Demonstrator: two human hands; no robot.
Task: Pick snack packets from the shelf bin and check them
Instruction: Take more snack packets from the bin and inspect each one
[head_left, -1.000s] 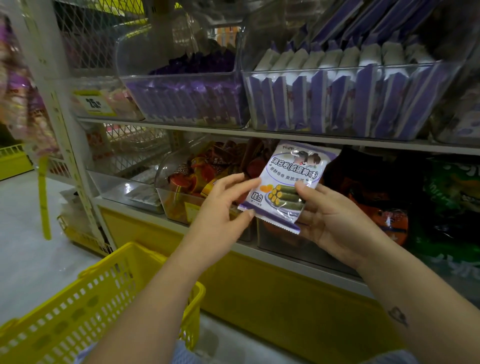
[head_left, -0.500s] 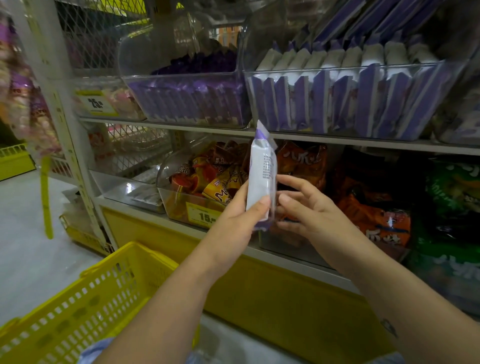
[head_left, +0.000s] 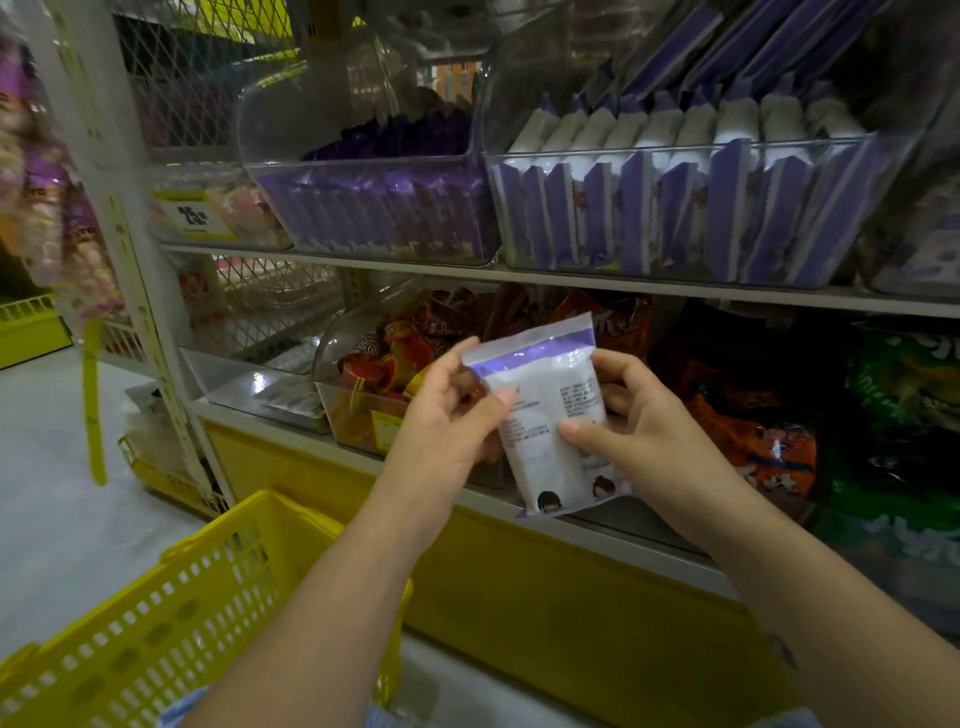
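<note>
Purple-trimmed white packet (head_left: 545, 415) held near upright, back out; grips left edge with left hand (head_left: 441, 415), right edge with right hand (head_left: 649, 436), equally near.

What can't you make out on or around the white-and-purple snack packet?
- Head view: the print on the white-and-purple snack packet is too small and blurred.
- Its front faces away; the left hand and right hand cover its side edges.
- The yellow price label on the clear bin is blurred.
- The yellow plastic basket is cut by the bottom edge.
</note>
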